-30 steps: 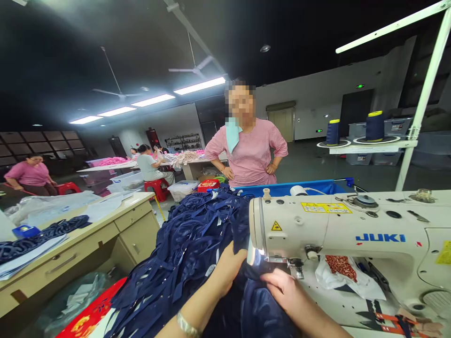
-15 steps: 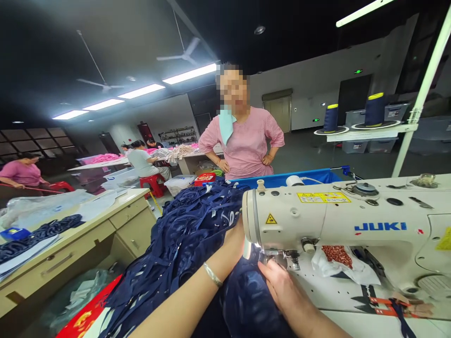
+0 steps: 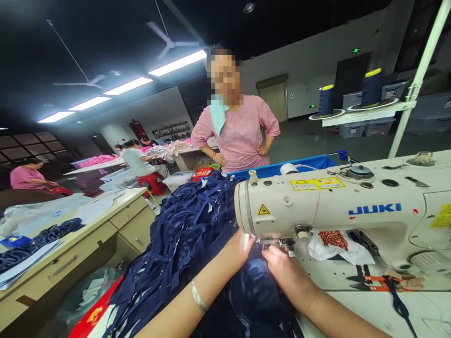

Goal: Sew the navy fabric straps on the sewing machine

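Observation:
A cream JUKI sewing machine stands on the white table in front of me. A large heap of navy blue fabric pieces lies to its left and runs under the needle. My left hand rests on the navy fabric just left of the presser foot, its fingers closed on the cloth. My right hand presses the same fabric right below the needle, fingers curled on it. A silver bracelet sits on my left wrist.
A person in a pink top stands behind the machine, hands on hips. A beige desk with navy trims stands at left. Two thread cones sit on a rack at upper right. Other workers sit at far tables.
The view has tilted up and left. Both hands stayed at the needle, shifting the navy fabric slightly; my right hand has moved closer under the presser foot.

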The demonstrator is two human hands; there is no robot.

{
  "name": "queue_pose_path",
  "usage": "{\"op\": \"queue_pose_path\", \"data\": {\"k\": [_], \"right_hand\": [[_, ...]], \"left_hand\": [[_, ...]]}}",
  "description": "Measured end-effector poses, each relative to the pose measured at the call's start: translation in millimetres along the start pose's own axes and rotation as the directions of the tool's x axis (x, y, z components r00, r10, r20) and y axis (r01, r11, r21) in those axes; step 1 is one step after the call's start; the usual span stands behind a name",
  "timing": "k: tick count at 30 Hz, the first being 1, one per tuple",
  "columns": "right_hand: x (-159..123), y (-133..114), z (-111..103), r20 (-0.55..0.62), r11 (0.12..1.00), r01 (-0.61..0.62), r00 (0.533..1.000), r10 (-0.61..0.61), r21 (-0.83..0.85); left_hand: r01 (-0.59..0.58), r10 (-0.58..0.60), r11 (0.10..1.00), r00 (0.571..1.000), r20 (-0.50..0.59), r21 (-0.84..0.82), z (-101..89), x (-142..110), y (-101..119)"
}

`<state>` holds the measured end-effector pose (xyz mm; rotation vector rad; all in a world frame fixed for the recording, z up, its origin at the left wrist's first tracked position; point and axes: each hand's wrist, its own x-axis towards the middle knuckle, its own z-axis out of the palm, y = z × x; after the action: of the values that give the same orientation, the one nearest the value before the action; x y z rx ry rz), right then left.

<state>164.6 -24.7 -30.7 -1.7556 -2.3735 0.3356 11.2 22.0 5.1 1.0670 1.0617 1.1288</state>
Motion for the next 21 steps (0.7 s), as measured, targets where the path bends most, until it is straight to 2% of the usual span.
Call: {"op": "queue_pose_path", "data": {"k": [1, 2, 4, 5, 7, 10, 13, 16, 21], "right_hand": [[0.5, 0.1, 0.5, -0.001, 1.0, -0.006, 1.0, 0.006, -0.005], [0.8, 0.4, 0.8, -0.002, 1.0, -0.007, 1.0, 0.007, 0.001], [1.1, 0.9, 0.5, -0.002, 1.0, -0.014, 1.0, 0.014, 0.019], [1.0, 0.8, -0.3, -0.002, 1.0, -0.019, 1.0, 0.019, 0.025], [0.4, -0.2, -2.9, 0.003, 0.999, -0.03, 1.0, 0.03, 0.028], [-1.4, -2.6, -7.4, 0.017, 0.998, -0.048, 0.999, 0.047, 0.042], [-2.6, -2.6, -7.1, 0.009, 0.996, -0.044, 0.999, 0.044, 0.072], [-2.1, 1.2, -2.1, -0.054, 0.997, -0.014, 0.998, 0.018, 0.075], [0.8, 10.6, 2.4, -0.155, 0.998, -0.047, 0.987, 0.041, -0.036]], "left_hand": [[-0.074, 0.068, 0.987, 0.997, 0.041, 0.14, -2.7, -3.8, -1.3], [-0.169, 0.145, 0.937, 0.984, 0.101, 0.305, -5.7, -7.1, -2.6], [-0.351, 0.251, 0.747, 0.936, 0.248, 0.564, -11.8, -9.6, -4.0], [-0.407, 0.264, 0.644, 0.913, 0.311, 0.648, -14.3, -8.1, -3.7], [-0.442, 0.232, 0.511, 0.897, 0.377, 0.737, -16.8, 1.4, -0.7], [-0.454, 0.178, 0.359, 0.891, 0.418, 0.815, -14.1, 24.2, 7.2], [-0.476, 0.15, 0.315, 0.879, 0.452, 0.821, -7.2, 39.1, 11.7], [-0.507, 0.113, 0.28, 0.861, 0.496, 0.815, -2.6, 37.2, 9.0], [-0.649, 0.114, 0.156, 0.76, 0.64, 0.744, -4.9, 30.3, 1.0]]}}
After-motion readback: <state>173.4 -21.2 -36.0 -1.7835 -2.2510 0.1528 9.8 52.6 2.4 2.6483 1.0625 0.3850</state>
